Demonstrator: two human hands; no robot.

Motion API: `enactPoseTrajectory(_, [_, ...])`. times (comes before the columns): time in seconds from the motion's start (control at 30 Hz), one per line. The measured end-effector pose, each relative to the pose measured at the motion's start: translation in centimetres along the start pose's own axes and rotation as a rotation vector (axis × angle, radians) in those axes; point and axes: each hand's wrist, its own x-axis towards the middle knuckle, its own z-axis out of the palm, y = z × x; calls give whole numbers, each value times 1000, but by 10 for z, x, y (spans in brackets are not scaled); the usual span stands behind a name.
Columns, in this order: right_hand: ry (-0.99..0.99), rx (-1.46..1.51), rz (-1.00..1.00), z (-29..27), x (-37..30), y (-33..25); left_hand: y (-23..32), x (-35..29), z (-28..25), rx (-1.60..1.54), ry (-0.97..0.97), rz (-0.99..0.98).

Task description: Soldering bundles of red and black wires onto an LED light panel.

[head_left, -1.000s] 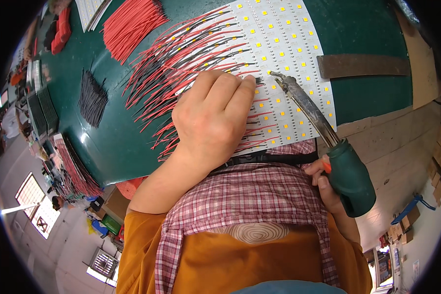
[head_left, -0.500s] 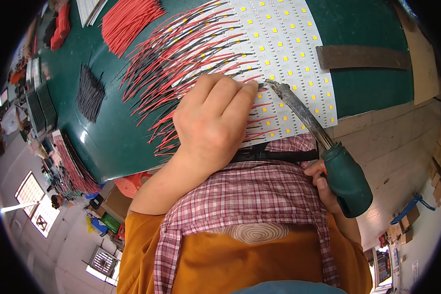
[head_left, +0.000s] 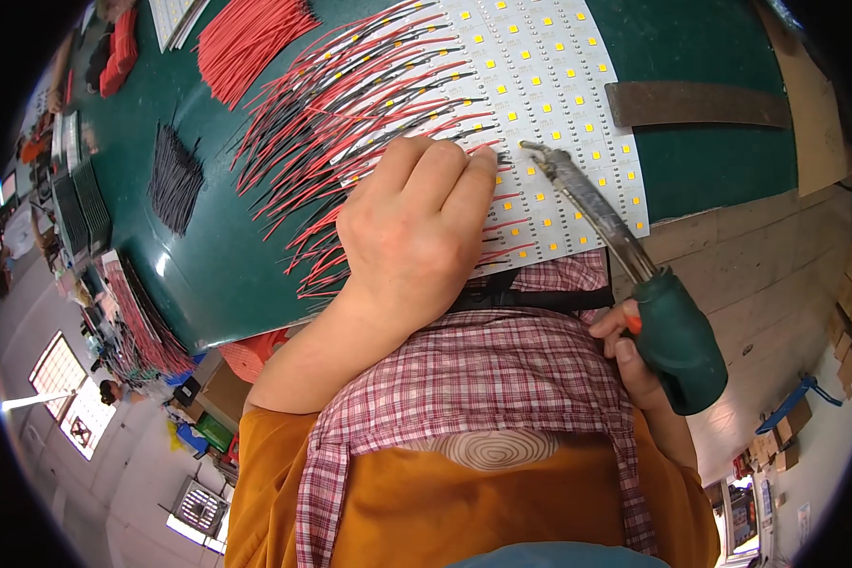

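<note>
My left hand (head_left: 409, 222) is closed, fingertips pinched low over the white LED board (head_left: 577, 123); they seem to hold a thin wire, largely hidden beneath the fingers. In my right hand (head_left: 627, 348) is a soldering iron (head_left: 677, 341) with a green handle, its metal shaft slanting up and left. The iron's tip lies just right of the left fingertips, over the board; whether it touches cannot be made out. Rows of red and black wires (head_left: 303, 142) fan leftward from the board, which carries small yellow LEDs.
A bundle of red wires (head_left: 251, 47) and a smaller bundle of black wires (head_left: 175, 180) lie on the green tabletop (head_left: 227, 246). A flat dark metal strip (head_left: 701, 106) rests against the board's right side. More wired strips (head_left: 147, 317) sit at the table's left edge.
The soldering iron has shifted slightly, its tip up and right and its handle a little right. The board has slid slightly left. My left hand stays nearly in place.
</note>
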Motion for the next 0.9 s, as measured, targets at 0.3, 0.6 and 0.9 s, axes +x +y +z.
enactPoseTrajectory(0.3, [20,-124,-60,-1,-2,-1,-6,0,1,-45,5,-34])
enactPoseTrajectory(0.6, [9,-174,-45,-2,-5,-1,0,-10,1,-113,33,23])
enactPoseTrajectory(0.9, [-41,-452,-90,-2,-5,6,8,-4,-7,-80,-69,-60])
